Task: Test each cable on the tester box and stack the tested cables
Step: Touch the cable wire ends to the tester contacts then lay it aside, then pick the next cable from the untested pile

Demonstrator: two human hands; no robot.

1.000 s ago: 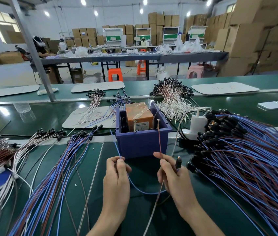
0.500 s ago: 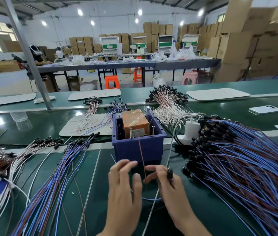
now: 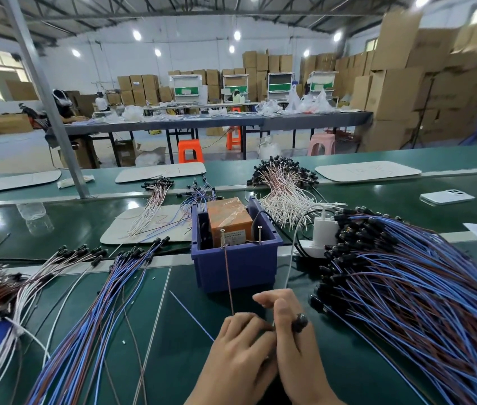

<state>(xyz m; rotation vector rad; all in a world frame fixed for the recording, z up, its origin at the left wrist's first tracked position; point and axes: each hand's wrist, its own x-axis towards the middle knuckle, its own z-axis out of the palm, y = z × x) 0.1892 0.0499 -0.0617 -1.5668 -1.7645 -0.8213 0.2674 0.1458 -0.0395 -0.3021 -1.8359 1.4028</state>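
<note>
Green worktop [image 3: 178, 361] held the tester box [image 3: 234, 270] near its front edge; left hand [image 3: 240, 349] pinched a brown cable [image 3: 229, 283] reaching its left pin [image 3: 222, 238], right hand [image 3: 298, 349] gripped the plug [image 3: 300, 320]. Steady contact seemed wise.

The tabletop [image 3: 173, 361] has a smooth green mat with a glossy sheen. The tester box [image 3: 235, 268] is matt blue plastic and holds an orange-brown block [image 3: 228, 219] wrapped in shiny clear tape, plus two bare metal pins [image 3: 221, 238]. The cables [image 3: 406, 302] have smooth plastic insulation and black plastic plugs [image 3: 345, 249].

The left hand [image 3: 240, 346] and right hand [image 3: 292, 343] have met; brown wire [image 3: 229, 282] now seemingly touches tester pin [image 3: 222, 238].
</note>
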